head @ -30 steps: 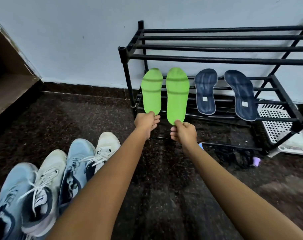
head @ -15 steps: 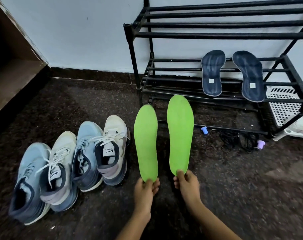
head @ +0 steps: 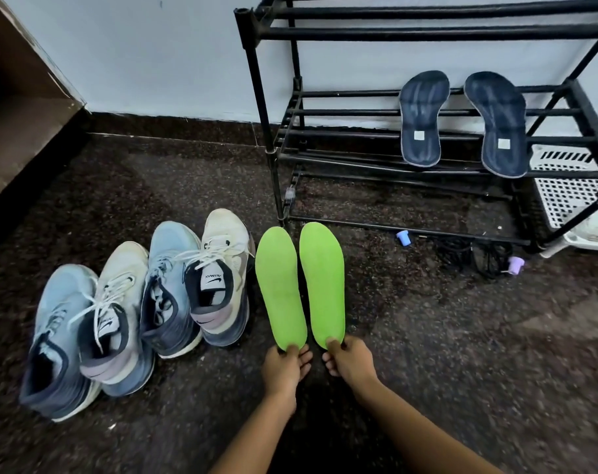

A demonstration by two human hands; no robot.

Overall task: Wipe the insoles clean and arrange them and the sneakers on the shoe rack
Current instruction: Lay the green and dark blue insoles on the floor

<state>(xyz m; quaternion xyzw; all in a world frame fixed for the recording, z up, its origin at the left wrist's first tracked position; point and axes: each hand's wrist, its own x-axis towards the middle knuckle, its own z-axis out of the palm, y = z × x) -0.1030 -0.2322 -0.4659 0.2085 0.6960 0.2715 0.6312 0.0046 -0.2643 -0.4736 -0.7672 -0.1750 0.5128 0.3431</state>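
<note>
Dark speckled stone floor; pale blue wall behind, dark skirting along its base. Brown wooden panel at far left edge.

Left of centre on floor: four sneakers in a row, side by side and touching, toes toward wall, blue and cream alternating, white laces.

Just right of the sneakers: left green insole and right green insole, side by side, nearly touching, toes pointing at rack foot. Resting on floor or held just above it: cannot tell.

Left hand pinching heel of left green insole, thumb on top, fingers curled underneath. Right hand likewise on heel of right green insole, thumb on top, fingers curled under. Hands close together, not touching.

Black tube rack against wall, upper right. Two navy insoles on its middle shelf, right half, slightly apart, heels toward camera and overhanging front bar. Below the rack on floor: small blue cap, coiled black cable, lilac cap. White perforated basket behind rack's right end.
</note>
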